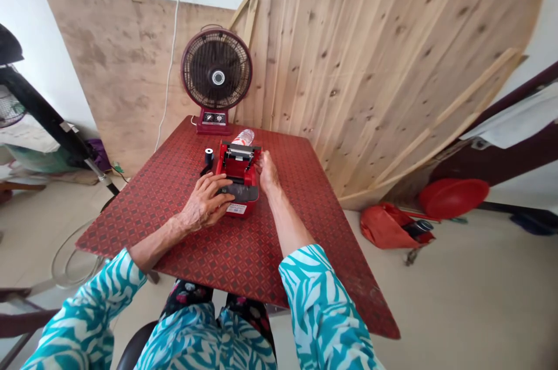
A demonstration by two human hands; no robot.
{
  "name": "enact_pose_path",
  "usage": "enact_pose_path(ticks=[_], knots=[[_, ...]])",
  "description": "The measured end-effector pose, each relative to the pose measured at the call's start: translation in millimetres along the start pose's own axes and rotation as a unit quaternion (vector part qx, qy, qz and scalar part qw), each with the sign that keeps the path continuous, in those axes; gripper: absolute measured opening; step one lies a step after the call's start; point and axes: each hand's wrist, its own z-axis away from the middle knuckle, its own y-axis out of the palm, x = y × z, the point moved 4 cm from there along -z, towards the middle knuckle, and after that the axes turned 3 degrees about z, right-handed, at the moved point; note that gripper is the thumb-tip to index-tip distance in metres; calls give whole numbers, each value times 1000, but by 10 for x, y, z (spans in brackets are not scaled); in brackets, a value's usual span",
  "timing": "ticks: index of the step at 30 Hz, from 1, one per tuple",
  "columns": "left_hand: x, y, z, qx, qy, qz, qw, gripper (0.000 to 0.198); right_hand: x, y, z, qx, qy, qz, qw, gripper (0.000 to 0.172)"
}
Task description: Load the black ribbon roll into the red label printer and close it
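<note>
Head view, looking down over both forearms: a compact red machine, apparently a red receipt printer [239, 165], sits near the middle of the worktop [226, 253], which is covered in a red cloth with a small diamond weave. The left hand [207, 201] lies curved over its dark grey front panel, fingers slightly bent, but whether that grip is closing on anything is impossible to tell. The right hand [267, 172] stands against the printer's right edge, its fingers bunched and partly hidden, so its grip cannot be read either. The top of the printer is open, showing a pale roller bar; the inside is too small and shadowed to make out. Just left of it stands a small black roll [209, 156] beside a dark strap or cable. Behind the printer lies a clear plastic bottle [243, 137], partly hidden. Farther back stands a maroon desk fan [217, 70] with a round wire guard.
</note>
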Motion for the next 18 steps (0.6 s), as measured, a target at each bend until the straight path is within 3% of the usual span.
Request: enact_pose_path(ticks=[4, 6, 9, 12, 14, 16, 18], knots=[[28, 26, 44, -10, -6, 8, 1000, 18, -36, -152, 236, -54, 24, 15, 998, 39], [33, 34, 68, -17, -7, 16, 1000, 19, -76, -190, 366, -45, 25, 5, 999, 27], [41, 17, 68, -22, -16, 50, 998, 17, -162, -193, 509, -18, 44, -23, 999, 31], [175, -18, -5, -42, -111, 126, 985, 20, -207, -177, 572, -14, 44, -43, 998, 35], [378, -8, -59, -82, -241, 191, 948, 27, -214, -167, 582, -16, 36, -51, 998, 36], [608, 75, -82, -114, -378, 269, 879, 37, -217, -160, 580, -18, 31, -56, 998, 37], [781, 227, -86, -104, -475, 359, 797, 48, -224, -159, 575, -19, 30, -56, 998, 39]])
